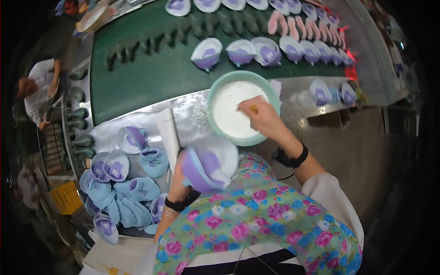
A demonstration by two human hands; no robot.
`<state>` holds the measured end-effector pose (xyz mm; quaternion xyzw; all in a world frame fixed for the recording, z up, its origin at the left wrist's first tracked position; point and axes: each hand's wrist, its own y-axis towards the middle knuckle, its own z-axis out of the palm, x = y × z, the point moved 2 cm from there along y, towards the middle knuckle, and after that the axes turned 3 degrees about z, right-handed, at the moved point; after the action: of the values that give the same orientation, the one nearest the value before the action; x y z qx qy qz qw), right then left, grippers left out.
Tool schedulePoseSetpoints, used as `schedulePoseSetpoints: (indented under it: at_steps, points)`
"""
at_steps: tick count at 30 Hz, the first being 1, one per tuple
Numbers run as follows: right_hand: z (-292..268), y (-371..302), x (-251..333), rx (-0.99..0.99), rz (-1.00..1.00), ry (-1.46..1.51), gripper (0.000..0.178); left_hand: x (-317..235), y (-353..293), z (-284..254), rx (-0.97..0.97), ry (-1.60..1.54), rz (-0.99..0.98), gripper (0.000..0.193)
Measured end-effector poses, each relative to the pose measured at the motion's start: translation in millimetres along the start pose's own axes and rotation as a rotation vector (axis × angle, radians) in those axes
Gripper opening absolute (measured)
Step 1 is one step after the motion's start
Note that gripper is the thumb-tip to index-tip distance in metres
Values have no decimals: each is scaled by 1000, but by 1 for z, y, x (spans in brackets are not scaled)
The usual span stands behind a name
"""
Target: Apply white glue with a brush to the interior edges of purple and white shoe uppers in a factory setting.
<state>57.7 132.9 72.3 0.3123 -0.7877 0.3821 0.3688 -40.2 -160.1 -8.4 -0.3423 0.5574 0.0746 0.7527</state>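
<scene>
A purple and light blue shoe upper [206,169], its pale inside showing, is gripped by my left hand [179,176] in front of the flowered apron. Over the green basin [213,120] of white liquid [231,117], my right hand [261,114] is closed. A small yellowish bit shows between its fingers; the rest of what it holds is hidden. Left of my left hand lies a pile of light blue and purple shoe uppers [123,199]. Nearer the basin, one more upper [132,140] sits on the metal tabletop [149,120].
Beyond the basin a green conveyor belt [137,87] carries rows of dark shoe lasts [169,34], pink insoles [295,27] and shoe uppers [240,52]. A white folded sheet [167,133] lies left of the basin. Another person [43,89] is at the far left, near a yellow crate [65,198].
</scene>
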Motion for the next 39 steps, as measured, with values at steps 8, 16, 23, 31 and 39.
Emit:
schedulePoseSetpoints:
  at_steps: [8,16,23,31,39]
  points:
    - [-8,15,-179,-367,146,-75,21,-17,18,44,382,-92,-295,66]
    - [-18,16,-172,-484,-47,32,18,27,72,67,-99,-412,-356,25]
    - [-44,-4,-71,-96,-173,382,18,7,102,102,28,-359,-278,28]
    - [-63,-21,-117,-427,-94,163,14,-15,112,115,38,-262,-173,32]
    - [-69,-48,-82,-188,224,442,18,-37,122,113,-97,108,232,43]
